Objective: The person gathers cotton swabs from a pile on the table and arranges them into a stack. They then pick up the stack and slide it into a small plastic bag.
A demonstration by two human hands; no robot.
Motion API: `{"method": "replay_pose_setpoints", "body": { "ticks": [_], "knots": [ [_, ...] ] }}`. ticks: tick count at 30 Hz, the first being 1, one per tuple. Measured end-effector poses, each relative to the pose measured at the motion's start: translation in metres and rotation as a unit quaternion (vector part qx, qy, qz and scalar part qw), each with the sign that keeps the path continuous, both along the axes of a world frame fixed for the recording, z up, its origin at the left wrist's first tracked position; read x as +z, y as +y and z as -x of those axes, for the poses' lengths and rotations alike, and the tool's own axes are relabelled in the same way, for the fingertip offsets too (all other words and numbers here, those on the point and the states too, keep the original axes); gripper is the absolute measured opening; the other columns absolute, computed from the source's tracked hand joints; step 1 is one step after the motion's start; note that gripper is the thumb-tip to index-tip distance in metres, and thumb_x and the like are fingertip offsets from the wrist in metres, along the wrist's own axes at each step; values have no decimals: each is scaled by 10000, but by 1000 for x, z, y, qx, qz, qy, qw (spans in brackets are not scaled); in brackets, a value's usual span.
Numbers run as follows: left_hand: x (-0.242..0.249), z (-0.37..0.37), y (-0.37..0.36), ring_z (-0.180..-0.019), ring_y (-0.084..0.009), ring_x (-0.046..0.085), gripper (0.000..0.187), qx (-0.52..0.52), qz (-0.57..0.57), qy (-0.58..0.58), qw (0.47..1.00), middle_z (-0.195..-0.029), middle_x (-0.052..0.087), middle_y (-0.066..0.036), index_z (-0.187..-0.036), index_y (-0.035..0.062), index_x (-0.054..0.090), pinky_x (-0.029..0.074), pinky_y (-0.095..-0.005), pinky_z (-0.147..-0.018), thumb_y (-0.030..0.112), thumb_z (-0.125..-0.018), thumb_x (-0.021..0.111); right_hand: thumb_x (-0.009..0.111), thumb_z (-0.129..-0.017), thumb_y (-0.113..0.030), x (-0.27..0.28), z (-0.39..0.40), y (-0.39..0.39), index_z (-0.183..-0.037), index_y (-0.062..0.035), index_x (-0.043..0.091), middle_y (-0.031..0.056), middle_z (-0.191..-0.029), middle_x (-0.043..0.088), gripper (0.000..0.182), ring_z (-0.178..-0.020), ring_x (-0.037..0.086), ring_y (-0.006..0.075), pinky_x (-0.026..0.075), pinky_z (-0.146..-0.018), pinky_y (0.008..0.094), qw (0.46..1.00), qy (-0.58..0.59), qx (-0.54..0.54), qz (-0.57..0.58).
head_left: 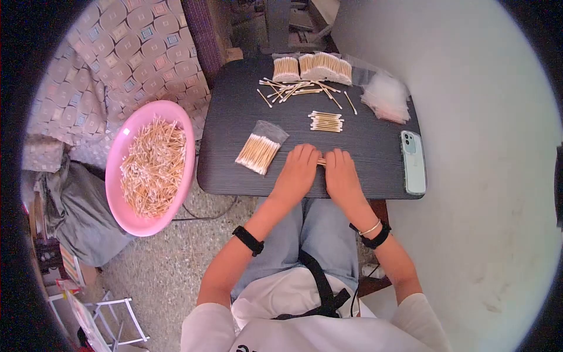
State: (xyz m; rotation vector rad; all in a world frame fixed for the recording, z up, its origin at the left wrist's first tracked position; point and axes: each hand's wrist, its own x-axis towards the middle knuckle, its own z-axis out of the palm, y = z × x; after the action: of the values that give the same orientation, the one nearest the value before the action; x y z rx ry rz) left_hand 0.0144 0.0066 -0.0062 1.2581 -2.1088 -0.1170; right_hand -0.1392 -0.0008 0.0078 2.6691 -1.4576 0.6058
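Note:
My left hand (299, 170) and my right hand (342, 173) are side by side at the near edge of the dark table. Both are closed around the ends of a small bundle of cotton swabs (321, 162), whose wooden sticks show in the narrow gap between them. Left of my left hand lies a clear bag filled with cotton swabs (258, 154). Just beyond my hands is a neat stack of cotton swabs (326, 121). Farther back, loose cotton swabs (299, 89) lie scattered in a heap.
Several filled bags of cotton swabs (319, 67) line the table's far edge. Empty clear bags (385, 97) are piled at the back right, with a phone (413, 162) nearer on the right edge. A pink basin (112, 176) full of swabs stands left of the table (363, 144). A wall (487, 176) runs along the right.

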Motion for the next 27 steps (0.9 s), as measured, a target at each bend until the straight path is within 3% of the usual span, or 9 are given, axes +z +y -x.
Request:
{"method": "replay_pose_setpoints", "body": {
  "ticks": [2, 5, 8, 12, 15, 21, 24, 27],
  "knots": [
    [-3, -3, 2, -1048, -325, 532, 281, -19, -22, -9, 1000, -1065, 532, -156, -1114, -5, 532, 456, -407, -878, 78, -845, 523, 489, -903, -100, 9, 1, 6, -951, -24, 529, 165, -917, 570, 98, -904, 583, 337, 480, -783, 430, 998, -16, -10, -54],
    [-1, -5, 8, -982, -344, 565, 254, -56, -105, 49, 992, -1038, 534, -158, -1138, 11, 522, 475, -417, -827, 81, -894, 517, 478, -966, -122, 38, 11, 15, -1089, 3, 512, 208, -976, 589, 178, -899, 585, 395, 458, -786, 448, 954, -94, -42, -281],
    [4, -6, 10, -950, -368, 591, 258, -89, -148, 116, 978, -1047, 547, -160, -1188, 37, 506, 486, -439, -800, 99, -938, 525, 470, -1010, -199, 40, 30, 10, -1065, -8, 542, 211, -985, 614, 212, -902, 597, 414, 463, -764, 458, 932, -207, 70, -289],
    [17, -5, 12, -972, -321, 618, 297, -99, -213, 206, 950, -1109, 581, -144, -1236, 40, 527, 518, -394, -803, 110, -951, 571, 485, -1006, -252, 33, 36, 3, -994, -12, 581, 205, -931, 637, 259, -879, 613, 412, 477, -738, 458, 938, -198, 71, -276],
    [12, -10, 5, -918, -281, 644, 261, -135, -166, 222, 951, -1066, 624, -133, -1185, 40, 594, 525, -348, -768, 131, -941, 613, 466, -1010, -304, 18, 31, 5, -979, -59, 596, 173, -897, 665, 279, -829, 640, 396, 486, -689, 479, 956, -175, 46, -230],
    [20, -15, 5, -763, -220, 653, 145, -88, -249, 322, 909, -890, 659, -105, -1044, 34, 670, 515, -297, -675, 108, -923, 639, 461, -1014, -299, 18, 25, 3, -992, -102, 611, 129, -871, 678, 249, -799, 655, 357, 487, -657, 451, 940, -221, 38, -258],
    [20, -15, 7, -858, -238, 635, 191, -86, -213, 321, 919, -983, 652, -92, -1081, 49, 668, 514, -338, -752, 120, -904, 661, 462, -1017, -285, 14, 21, 1, -1009, -91, 614, 129, -878, 683, 247, -796, 657, 353, 493, -665, 438, 936, -244, 39, -253],
    [33, -18, 5, -1017, -287, 585, 357, 14, 45, 125, 991, -1114, 622, -100, -1168, 71, 639, 466, -420, -906, 199, -847, 729, 462, -1020, -269, 16, 20, 1, -1026, -80, 618, 121, -887, 692, 246, -797, 663, 338, 499, -678, 418, 924, -279, 5, -262]
  ]
}}
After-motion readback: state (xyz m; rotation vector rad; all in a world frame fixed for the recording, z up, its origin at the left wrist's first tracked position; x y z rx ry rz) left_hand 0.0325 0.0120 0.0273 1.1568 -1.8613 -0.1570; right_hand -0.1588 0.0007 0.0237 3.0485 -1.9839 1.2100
